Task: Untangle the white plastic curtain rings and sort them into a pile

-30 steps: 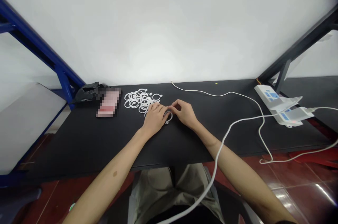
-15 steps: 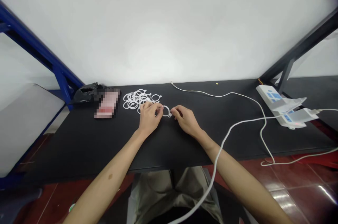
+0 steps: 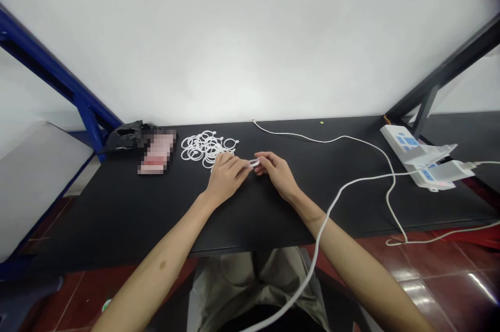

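Note:
My left hand (image 3: 226,175) and my right hand (image 3: 275,170) meet over the black table (image 3: 117,207), both pinching one white plastic ring (image 3: 253,163) between their fingertips. The ring looks squeezed flat and shows only as a short white strip. A heap of several more white rings (image 3: 205,147) lies on the table just behind my left hand.
A blurred pink packet (image 3: 156,153) and a crumpled black bag (image 3: 127,135) lie at the back left. A white cable (image 3: 351,175) snakes across the right side to white power strips (image 3: 422,157). Blue and black frame bars stand at both ends.
Half a second ago the ring was held open and round between my hands; now it is pressed flat between both sets of fingers, and my hands have drawn closer together.

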Demonstrator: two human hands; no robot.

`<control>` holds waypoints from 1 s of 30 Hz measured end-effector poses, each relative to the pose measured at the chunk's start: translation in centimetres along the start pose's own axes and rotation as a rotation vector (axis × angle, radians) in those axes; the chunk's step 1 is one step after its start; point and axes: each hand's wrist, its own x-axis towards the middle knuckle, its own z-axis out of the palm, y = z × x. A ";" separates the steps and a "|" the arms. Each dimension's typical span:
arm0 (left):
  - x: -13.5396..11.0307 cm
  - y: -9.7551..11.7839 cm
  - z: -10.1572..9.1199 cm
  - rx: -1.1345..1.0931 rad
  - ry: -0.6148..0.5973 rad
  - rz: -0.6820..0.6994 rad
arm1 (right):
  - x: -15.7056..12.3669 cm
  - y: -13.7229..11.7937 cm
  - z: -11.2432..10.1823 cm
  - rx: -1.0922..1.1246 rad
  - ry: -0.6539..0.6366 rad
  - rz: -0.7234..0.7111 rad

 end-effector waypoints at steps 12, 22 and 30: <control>-0.1 0.3 0.3 -0.074 -0.017 0.123 | -0.3 -0.3 -0.3 -0.201 0.062 -0.110; -0.1 0.5 0.3 -0.156 -0.092 0.004 | -0.9 -0.7 0.1 -0.345 0.036 -0.246; 0.2 0.5 0.0 -0.126 -0.062 -0.043 | -0.9 -0.5 0.4 -0.293 0.088 -0.242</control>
